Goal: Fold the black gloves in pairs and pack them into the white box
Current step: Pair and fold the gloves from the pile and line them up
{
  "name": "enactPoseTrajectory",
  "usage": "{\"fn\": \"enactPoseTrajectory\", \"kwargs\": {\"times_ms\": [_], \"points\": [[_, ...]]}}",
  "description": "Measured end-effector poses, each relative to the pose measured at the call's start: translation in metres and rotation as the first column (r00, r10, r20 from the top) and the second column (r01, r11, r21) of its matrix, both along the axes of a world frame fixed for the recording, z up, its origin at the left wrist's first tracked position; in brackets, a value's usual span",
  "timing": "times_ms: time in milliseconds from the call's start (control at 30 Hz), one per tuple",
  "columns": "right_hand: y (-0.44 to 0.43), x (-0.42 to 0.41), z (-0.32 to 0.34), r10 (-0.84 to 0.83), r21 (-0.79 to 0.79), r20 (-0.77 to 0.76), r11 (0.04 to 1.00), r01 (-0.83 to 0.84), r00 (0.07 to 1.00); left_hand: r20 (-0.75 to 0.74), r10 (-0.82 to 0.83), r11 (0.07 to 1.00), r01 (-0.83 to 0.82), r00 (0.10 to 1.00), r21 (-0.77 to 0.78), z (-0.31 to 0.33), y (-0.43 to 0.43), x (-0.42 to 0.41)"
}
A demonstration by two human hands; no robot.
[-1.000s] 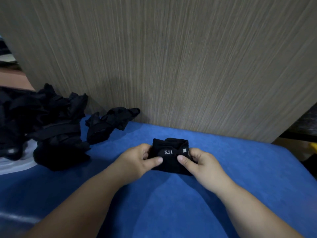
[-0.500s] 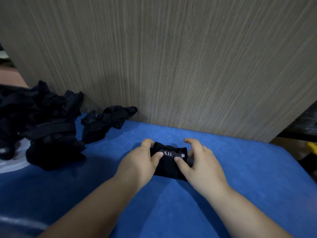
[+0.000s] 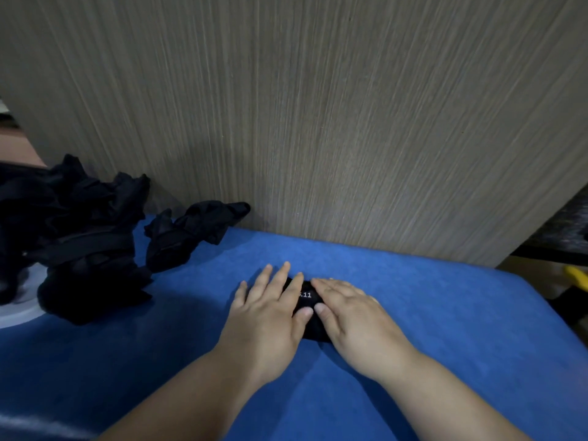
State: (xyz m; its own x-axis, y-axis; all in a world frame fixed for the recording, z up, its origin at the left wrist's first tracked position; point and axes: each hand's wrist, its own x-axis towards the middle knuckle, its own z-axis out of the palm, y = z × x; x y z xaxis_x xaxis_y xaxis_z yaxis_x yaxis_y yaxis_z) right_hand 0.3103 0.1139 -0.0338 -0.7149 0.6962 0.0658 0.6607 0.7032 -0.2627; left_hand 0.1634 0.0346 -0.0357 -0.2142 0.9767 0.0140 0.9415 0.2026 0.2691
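The folded gloves (image 3: 306,302) are lying as a small black bundle on the blue mat (image 3: 445,313), near the middle of it and just in front of the person, with part of a white "5.11" print showing between the hands. The left hand (image 3: 270,310) is lying flat over the bundle's left side, its fingers (image 3: 276,281) straight and spread, reaching past the bundle toward the wood-grain panel (image 3: 318,122). The right hand (image 3: 356,316) is pressing flat on the right side, fingers straight and close together. Neither hand is gripping; both are flat and pressing down, and the two thumb tips are almost touching on top of the bundle. Well apart to the left, a pile (image 3: 79,237) of crumpled black gloves is sitting at the mat's edge, partly over a white surface (image 3: 16,316) whose shape cannot be told. A loose glove (image 3: 194,230) is lying just beside the pile, against the foot of the panel. A yellow thing (image 3: 577,275) is showing at the far right edge, too blurred to tell.
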Motion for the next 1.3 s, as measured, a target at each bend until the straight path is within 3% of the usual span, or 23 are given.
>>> {"fn": "enactPoseTrajectory", "kwargs": {"times_ms": [233, 500, 633, 767, 900, 1100, 1300], "points": [[-0.003, 0.000, 0.004, -0.006, -0.064, 0.008, 0.998, 0.007, 1.000, -0.022, -0.014, 0.998, 0.013, 1.000, -0.064, -0.007, 0.002, -0.012], [0.004, 0.016, 0.021, 0.127, -0.196, -0.035, 0.972, -0.132, 0.991, 0.037, -0.030, 0.999, 0.031, 0.999, -0.042, -0.002, 0.006, -0.025], [0.004, 0.022, 0.021, 0.179, -0.097, -0.135, 0.976, -0.193, 0.974, 0.038, 0.032, 0.987, -0.037, 0.999, 0.154, -0.003, 0.007, -0.025], [0.006, 0.019, 0.017, 0.178, -0.113, -0.188, 0.973, -0.201, 0.966, 0.112, 0.056, 0.873, -0.103, 0.992, 0.477, 0.004, 0.005, -0.024], [0.007, 0.016, 0.019, 0.164, -0.052, -0.210, 0.983, -0.178, 0.964, 0.243, -0.064, 0.896, -0.051, 0.968, 0.442, 0.001, 0.000, -0.015], [0.010, 0.022, 0.022, 0.149, -0.081, -0.207, 0.982, -0.169, 0.967, 0.207, -0.170, 0.939, 0.095, 0.963, 0.331, -0.007, 0.001, -0.008], [0.024, 0.029, 0.019, 0.085, -0.008, -0.165, 0.996, -0.088, 0.983, 0.169, -0.159, 0.964, 0.115, 0.973, 0.240, -0.003, 0.021, 0.001]]}}
